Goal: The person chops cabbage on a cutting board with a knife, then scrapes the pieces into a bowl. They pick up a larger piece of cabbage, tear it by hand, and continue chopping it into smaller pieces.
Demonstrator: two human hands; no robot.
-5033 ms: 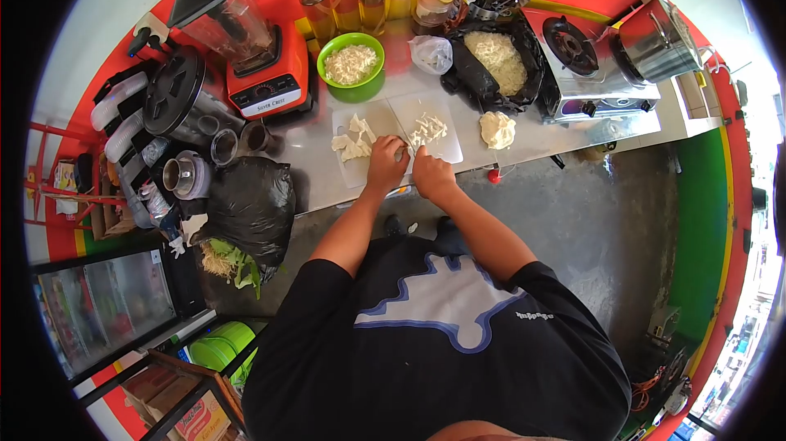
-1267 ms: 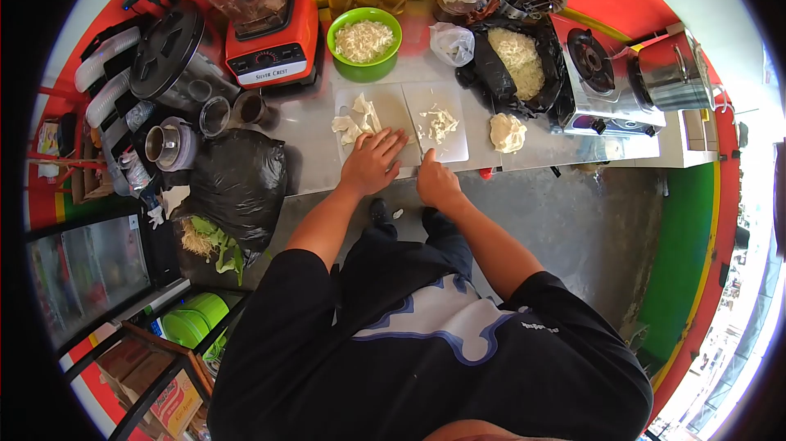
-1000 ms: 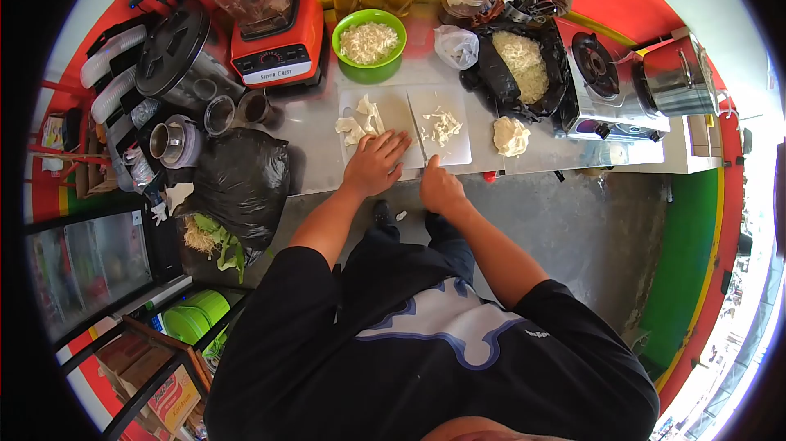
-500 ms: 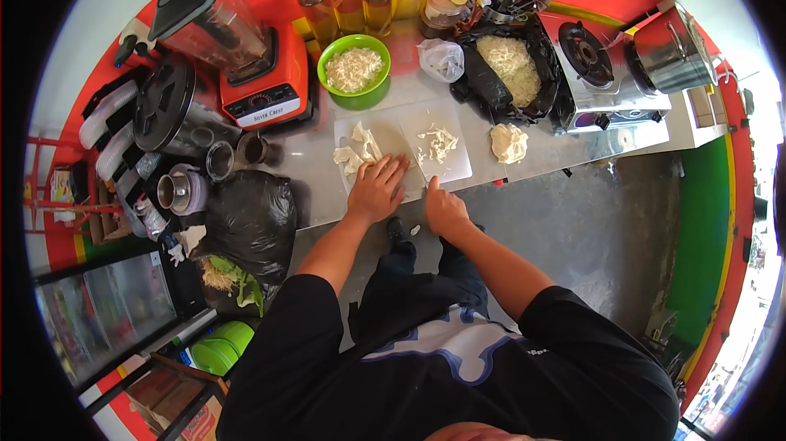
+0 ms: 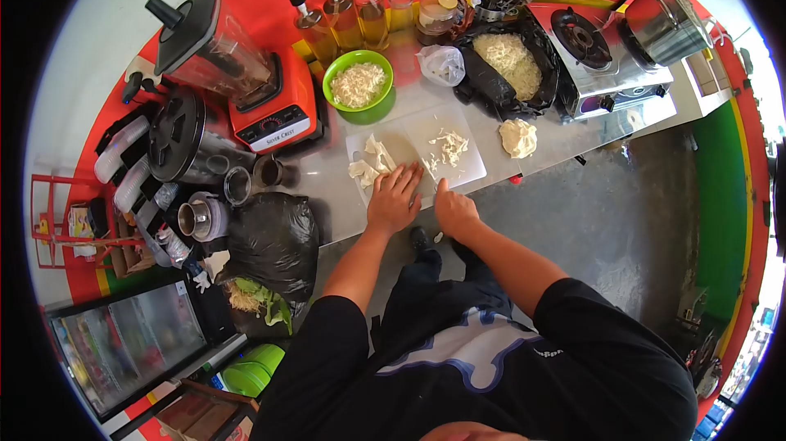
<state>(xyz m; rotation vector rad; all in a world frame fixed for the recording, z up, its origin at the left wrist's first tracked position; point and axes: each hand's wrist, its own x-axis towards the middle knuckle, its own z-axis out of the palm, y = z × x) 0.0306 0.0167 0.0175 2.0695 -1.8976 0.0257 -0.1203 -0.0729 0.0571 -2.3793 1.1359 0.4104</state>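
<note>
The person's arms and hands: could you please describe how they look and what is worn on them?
Both forearms are bare, and the left hand and right hand wear no gloves. Short black sleeves end near the elbows, belonging to a black shirt with a pale patch outlined in blue.

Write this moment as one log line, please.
left hand: flat on cutting board | right hand: holds knife, blade on board | cut white pieces: right of blade | green bowl: behind board

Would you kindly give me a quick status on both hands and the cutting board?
Left hand flat on the cutting board. Right hand gripping the knife, blade on the board. White pieces beside left hand, cut strips right of the blade.
</note>
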